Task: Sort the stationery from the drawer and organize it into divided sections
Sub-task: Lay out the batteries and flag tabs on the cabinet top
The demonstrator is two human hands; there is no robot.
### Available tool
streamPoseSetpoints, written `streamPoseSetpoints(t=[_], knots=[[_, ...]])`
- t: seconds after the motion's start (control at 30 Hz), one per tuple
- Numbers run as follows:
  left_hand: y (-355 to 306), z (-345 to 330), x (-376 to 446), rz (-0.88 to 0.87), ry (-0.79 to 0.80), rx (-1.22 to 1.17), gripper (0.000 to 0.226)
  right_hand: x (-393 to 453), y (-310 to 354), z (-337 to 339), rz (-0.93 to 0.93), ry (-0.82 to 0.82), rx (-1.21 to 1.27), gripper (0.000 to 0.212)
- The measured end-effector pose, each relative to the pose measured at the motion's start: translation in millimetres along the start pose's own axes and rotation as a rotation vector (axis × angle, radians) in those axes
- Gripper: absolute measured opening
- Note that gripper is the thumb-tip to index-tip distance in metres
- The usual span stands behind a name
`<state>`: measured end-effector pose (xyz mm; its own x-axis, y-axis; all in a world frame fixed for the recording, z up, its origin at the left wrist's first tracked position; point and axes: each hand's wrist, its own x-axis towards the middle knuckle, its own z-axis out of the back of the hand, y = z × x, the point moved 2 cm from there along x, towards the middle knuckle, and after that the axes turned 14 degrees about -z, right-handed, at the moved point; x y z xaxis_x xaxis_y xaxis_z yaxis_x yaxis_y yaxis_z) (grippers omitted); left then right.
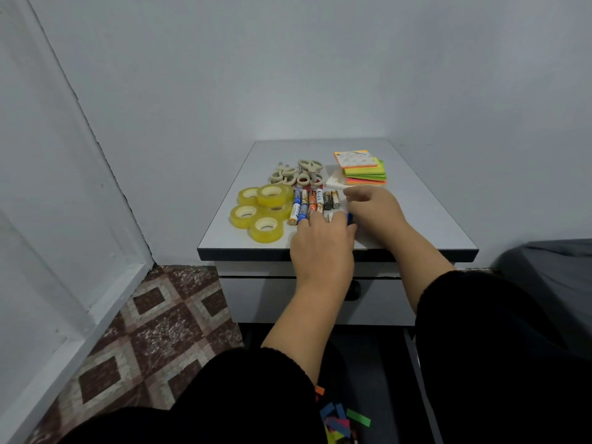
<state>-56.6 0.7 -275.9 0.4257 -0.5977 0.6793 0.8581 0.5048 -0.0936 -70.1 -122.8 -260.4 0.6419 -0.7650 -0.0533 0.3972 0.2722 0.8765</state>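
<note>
Sorted groups lie on a small white table (224,229): several yellow tape rolls (261,211) at the left, beige-handled scissors (296,173) behind them, a row of batteries (312,201) in the middle, and a stack of neon sticky notes (362,168) at the back right. My left hand (322,248) lies palm down just in front of the batteries. My right hand (371,209) is beside it, fingers curled. A small blue thing (349,218) shows between the two hands; which hand holds it is hidden.
Below the tabletop is a white drawer front with a dark knob (354,290). Coloured paper strips (339,418) lie low down between my knees. A patterned floor (153,322) is at the left, a dark grey cushion (551,267) at the right, walls behind.
</note>
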Motion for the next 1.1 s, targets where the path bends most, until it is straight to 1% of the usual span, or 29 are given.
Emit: streamPoseSetpoints(t=[0.07, 0.13, 0.2, 0.33, 0.43, 0.5, 0.53, 0.6, 0.67, 0.83, 0.97, 1.1], knots=[[0.6, 0.6, -5.7, -0.008, -0.076, -0.011, 0.021, 2.4, 0.7, 1.1, 0.014, -0.030, -0.021, 0.042], [1.2, -0.6, -12.9, -0.049, -0.168, -0.041, 0.014, 3.1, 0.8, 1.6, 0.000, -0.046, 0.053, 0.036], [1.4, -2.2, -17.1, -0.088, -0.200, -0.038, 0.009, 2.9, 1.1, 1.9, 0.003, -0.039, 0.129, 0.033], [1.4, -4.6, -12.7, -0.069, -0.110, 0.017, 0.007, 0.4, 1.2, 2.4, 0.068, 0.003, 0.087, 0.034], [2.7, -7.7, -5.1, -0.038, -0.048, 0.037, 0.009, 4.0, -2.7, 0.1, 0.059, -0.002, 0.029, 0.031], [4.6, -8.6, -3.5, -0.005, -0.057, -0.011, 0.015, 7.1, -4.7, -1.7, 0.075, -0.007, 0.013, 0.025], [5.7, -7.9, -3.8, -0.002, -0.089, -0.037, 0.018, 7.6, -5.1, -2.1, 0.091, -0.006, 0.005, 0.023], [7.9, -6.9, -6.9, -0.045, -0.175, -0.061, 0.013, 9.3, -5.9, -2.1, 0.112, -0.003, -0.019, 0.021], [9.7, -9.2, -11.2, -0.109, -0.200, -0.026, 0.006, 11.4, -6.3, -2.0, 0.123, 0.005, -0.032, 0.020], [10.9, -9.9, -9.0, -0.107, -0.110, 0.032, 0.005, 14.0, -6.1, -2.8, 0.129, -0.010, -0.074, 0.022], [11.6, -8.9, -8.7, -0.133, -0.109, 0.069, 0.006, 13.1, -4.2, -3.7, 0.110, 0.002, -0.223, 0.037], [12.8, -7.8, -8.6, -0.142, -0.090, 0.068, 0.005, 10.9, -3.0, -3.6, 0.117, 0.020, -0.200, 0.035]])
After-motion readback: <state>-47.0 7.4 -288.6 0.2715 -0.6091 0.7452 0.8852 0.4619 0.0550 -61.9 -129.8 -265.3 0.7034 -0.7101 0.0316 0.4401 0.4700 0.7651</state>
